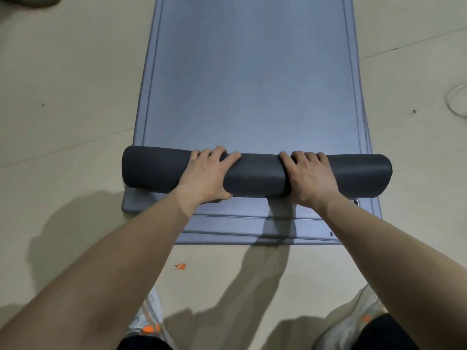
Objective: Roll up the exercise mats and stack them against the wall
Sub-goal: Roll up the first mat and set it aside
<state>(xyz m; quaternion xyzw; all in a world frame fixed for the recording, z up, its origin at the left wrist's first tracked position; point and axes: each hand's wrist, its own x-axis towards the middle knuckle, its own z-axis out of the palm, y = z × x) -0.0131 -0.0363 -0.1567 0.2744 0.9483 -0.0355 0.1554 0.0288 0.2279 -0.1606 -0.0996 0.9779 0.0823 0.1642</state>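
A blue-grey exercise mat (252, 72) lies flat on the floor and stretches away from me. Its near end is wound into a dark grey roll (255, 176) lying crosswise. Under it, more flat mat edges (227, 231) stick out toward me, stacked in layers. My left hand (206, 174) grips the roll left of its middle, fingers curled over the top and thumb on the near side. My right hand (309, 176) grips it right of the middle in the same way. The roll's two ends stay bare.
Pale floor (63, 97) surrounds the mats. A small orange scrap (180, 266) lies near my feet. My white shoes (149, 322) with orange marks stand at the bottom. A thin white cord loop (454, 99) lies at the right edge.
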